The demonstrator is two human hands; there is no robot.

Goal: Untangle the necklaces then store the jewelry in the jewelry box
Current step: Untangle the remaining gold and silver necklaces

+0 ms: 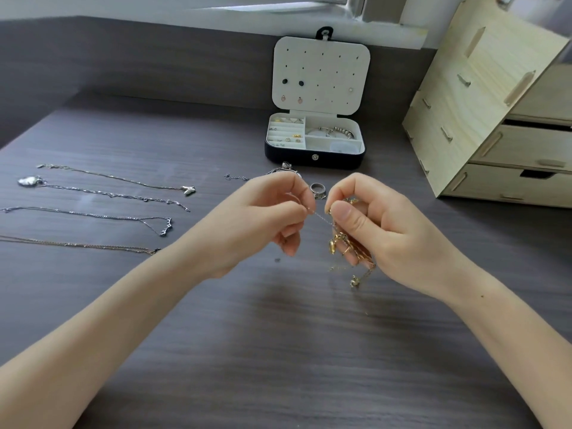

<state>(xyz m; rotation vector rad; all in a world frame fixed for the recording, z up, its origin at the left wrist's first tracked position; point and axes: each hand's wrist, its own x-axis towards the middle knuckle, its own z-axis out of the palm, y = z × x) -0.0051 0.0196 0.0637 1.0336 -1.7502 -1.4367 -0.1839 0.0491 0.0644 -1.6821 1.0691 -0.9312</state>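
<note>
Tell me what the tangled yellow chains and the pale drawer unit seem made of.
The tangled yellow chains look like polished gold-toned metal, given their bright glints; solid or plated, I cannot tell. The pale drawer unit looks like unfinished plywood: visible grain, slotted tab joints.

Dark table (278, 351) bears necklaces (29, 181), ring (317, 189), jewelry box (314, 158), drawers (495, 119).

The dark grey wood-grain table (278, 335) looks matt. On its left, thin silver metal necklaces (102, 215) glint; the tangle of gold-coloured metal chains (343, 243) near the middle shines glossier. The far dark-shelled jewelry box (294, 159) looks smooth outside, with matt white lining. The pale plywood drawer unit (464, 119) at right is bare and matt.
</note>
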